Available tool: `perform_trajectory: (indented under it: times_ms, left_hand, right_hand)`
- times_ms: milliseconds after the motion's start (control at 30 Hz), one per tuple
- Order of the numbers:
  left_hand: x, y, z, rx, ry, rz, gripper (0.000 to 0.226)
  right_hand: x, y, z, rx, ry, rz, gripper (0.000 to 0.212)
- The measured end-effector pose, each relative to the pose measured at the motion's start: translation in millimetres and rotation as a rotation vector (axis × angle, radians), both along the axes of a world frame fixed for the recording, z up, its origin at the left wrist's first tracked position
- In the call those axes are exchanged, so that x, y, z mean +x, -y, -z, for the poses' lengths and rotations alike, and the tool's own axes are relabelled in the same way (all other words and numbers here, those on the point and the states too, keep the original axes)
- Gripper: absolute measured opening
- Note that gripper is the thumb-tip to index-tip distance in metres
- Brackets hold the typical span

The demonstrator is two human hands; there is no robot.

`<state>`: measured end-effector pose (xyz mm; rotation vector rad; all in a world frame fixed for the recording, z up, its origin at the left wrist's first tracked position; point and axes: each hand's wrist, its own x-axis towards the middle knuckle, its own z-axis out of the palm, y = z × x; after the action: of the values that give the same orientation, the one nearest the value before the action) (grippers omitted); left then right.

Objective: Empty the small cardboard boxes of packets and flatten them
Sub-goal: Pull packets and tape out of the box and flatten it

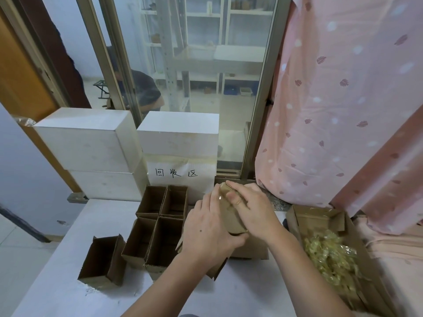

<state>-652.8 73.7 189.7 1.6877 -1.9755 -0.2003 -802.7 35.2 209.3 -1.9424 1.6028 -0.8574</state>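
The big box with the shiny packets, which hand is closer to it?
Right. The right hand is on the small box in the middle, on the side towards the big box. The left hand grips the small box's other side, farther away.

My left hand (207,227) covers most of the near side of the small box (231,216) I hold, and my right hand (251,208) hides its far end, so I cannot tell whether its flaps are open. Whatever lies under my left wrist is only a brown cardboard edge (216,272); its shape is hidden. The big carton (320,218) on my right runs off the bottom edge, and the packets (329,261) inside blur into a yellowish mass I cannot count. The desk (68,298) is cut off at the bottom. Through the glass, a person (144,89) is hazy and partly behind the window frame (114,72).
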Motion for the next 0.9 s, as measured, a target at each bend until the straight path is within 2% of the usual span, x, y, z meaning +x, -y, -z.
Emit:
perform_trajectory:
  times_ms: [67,167,300,400,533,667,767,900]
  left_hand:
    - [-1,-1,-1,0.006,-0.017,-0.001,0.131]
    - [-5,-6,-3,0.022,-0.043,0.013,0.135]
    - [-5,-9,-4,0.064,-0.119,0.070,0.132]
    - [1,-8,-2,0.107,-0.248,0.147,0.123]
    - [17,-4,-2,0.185,-0.447,0.276,0.099]
    - [21,-1,6,0.166,-0.518,0.344,0.090]
    - [18,-3,9,0.189,-0.582,0.346,0.085]
    - [14,-3,8,0.178,-0.628,0.337,0.079]
  right_hand:
    - [1,-1,0,-0.020,0.009,-0.002,0.063]
    - [0,0,-2,-0.092,0.111,0.029,0.050]
    - [-3,-1,-9,-0.128,0.102,-0.010,0.051]
    - [-7,1,-9,-0.151,0.114,0.025,0.045]
    - [-16,2,-10,-0.172,0.224,0.060,0.024]
    - [-16,1,-12,-0.196,0.276,0.065,0.011]
    - [-16,-1,-17,-0.131,0.246,0.044,0.030]
    - [-12,-2,-19,-0.059,0.035,0.003,0.070]
